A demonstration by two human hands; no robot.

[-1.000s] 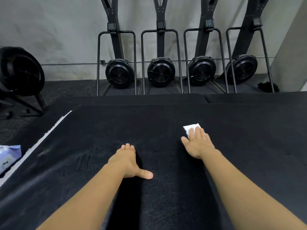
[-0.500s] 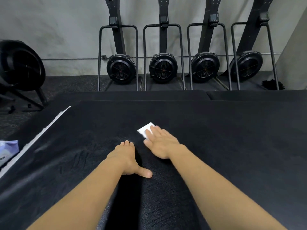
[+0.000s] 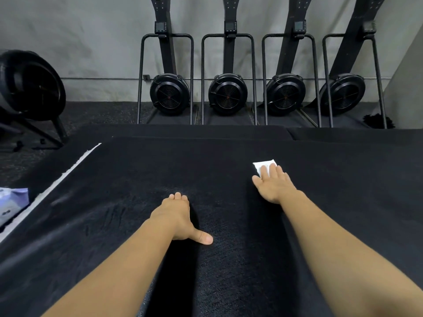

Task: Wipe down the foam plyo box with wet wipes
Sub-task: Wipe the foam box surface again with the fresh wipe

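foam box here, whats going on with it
A person is wiping the top of the black foam plyo box. The right hand presses a white wet wipe flat against it with straight fingers, right of centre. The left hand rests on the box nearer the person, holding nothing. A pack of wipes lies beyond the box's left edge.

We see a black foam plyo box (image 3: 137,202) with a white strip (image 3: 75,161) along its left edge, a white wet wipe (image 3: 263,164), a pale lilac wipes pack (image 3: 11,202), black rowing machines (image 3: 227,94) with concentric-ringed fan housings, a mottled grey wall (image 3: 91,42) and a dark speckled floor (image 3: 103,113).
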